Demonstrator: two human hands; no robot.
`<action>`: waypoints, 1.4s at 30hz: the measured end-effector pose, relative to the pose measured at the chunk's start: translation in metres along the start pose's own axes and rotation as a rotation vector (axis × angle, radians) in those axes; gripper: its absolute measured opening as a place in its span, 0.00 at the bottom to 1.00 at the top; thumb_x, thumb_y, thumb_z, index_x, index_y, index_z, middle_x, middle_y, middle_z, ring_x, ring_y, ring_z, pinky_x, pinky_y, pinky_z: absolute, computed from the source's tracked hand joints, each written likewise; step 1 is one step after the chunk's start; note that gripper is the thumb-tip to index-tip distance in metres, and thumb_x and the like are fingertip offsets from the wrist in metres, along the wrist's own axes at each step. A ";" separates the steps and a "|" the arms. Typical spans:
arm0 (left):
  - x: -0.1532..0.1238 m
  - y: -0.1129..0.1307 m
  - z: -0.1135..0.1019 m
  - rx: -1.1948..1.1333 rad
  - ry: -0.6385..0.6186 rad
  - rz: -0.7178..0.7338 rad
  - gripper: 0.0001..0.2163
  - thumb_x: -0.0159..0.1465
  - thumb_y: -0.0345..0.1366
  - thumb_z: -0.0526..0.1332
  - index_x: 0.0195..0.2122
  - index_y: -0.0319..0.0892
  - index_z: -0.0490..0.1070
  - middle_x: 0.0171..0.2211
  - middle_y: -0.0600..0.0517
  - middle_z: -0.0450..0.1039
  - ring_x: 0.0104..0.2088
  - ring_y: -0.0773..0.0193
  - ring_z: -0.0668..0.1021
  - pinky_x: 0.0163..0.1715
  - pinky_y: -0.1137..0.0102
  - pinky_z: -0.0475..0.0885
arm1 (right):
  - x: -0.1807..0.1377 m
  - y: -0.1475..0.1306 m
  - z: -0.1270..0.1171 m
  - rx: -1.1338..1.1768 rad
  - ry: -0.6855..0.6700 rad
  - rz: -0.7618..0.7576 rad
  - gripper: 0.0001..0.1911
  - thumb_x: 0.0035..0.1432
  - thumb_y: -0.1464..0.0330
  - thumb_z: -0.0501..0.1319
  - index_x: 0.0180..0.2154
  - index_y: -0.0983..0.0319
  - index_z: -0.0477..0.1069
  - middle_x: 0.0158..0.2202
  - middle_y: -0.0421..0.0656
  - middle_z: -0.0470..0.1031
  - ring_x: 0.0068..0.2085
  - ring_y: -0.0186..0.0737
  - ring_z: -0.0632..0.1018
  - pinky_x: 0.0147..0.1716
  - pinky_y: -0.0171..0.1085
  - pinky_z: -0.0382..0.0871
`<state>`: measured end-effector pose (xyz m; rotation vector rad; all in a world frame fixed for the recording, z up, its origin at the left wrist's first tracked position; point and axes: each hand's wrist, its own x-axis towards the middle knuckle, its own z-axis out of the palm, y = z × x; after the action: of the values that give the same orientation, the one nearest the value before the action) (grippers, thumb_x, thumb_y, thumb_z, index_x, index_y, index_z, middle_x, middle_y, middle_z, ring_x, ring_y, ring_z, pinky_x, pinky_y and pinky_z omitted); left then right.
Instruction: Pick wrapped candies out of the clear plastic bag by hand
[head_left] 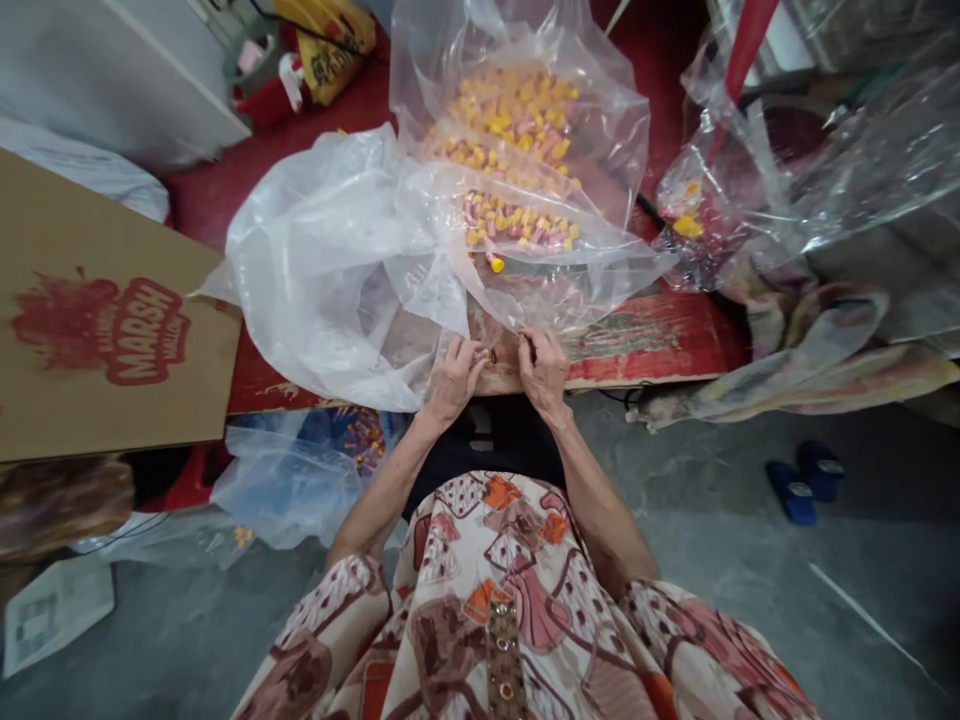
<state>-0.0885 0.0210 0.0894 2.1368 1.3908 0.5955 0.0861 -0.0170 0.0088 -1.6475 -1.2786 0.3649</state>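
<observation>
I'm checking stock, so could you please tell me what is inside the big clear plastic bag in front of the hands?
The clear plastic bag holds a heap of small yellow and pink pieces. Its folds blur them, so their exact kind and anything beneath the heap cannot be seen.

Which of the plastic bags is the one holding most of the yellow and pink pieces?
The big clear bag straight ahead, above both hands; the crumpled bag to its right holds only a few.
</observation>
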 end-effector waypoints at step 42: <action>-0.194 -0.124 -0.048 0.234 0.674 -0.594 0.16 0.76 0.50 0.60 0.52 0.42 0.74 0.49 0.39 0.75 0.54 0.47 0.78 0.61 0.49 0.76 | -0.018 -0.011 0.009 -0.170 -0.178 -0.243 0.20 0.80 0.57 0.52 0.54 0.60 0.78 0.52 0.53 0.81 0.52 0.49 0.82 0.51 0.44 0.77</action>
<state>-0.2777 -0.1072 0.0320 1.5820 2.4328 0.9834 0.0659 -0.0282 0.0083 -1.6029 -1.6636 0.2634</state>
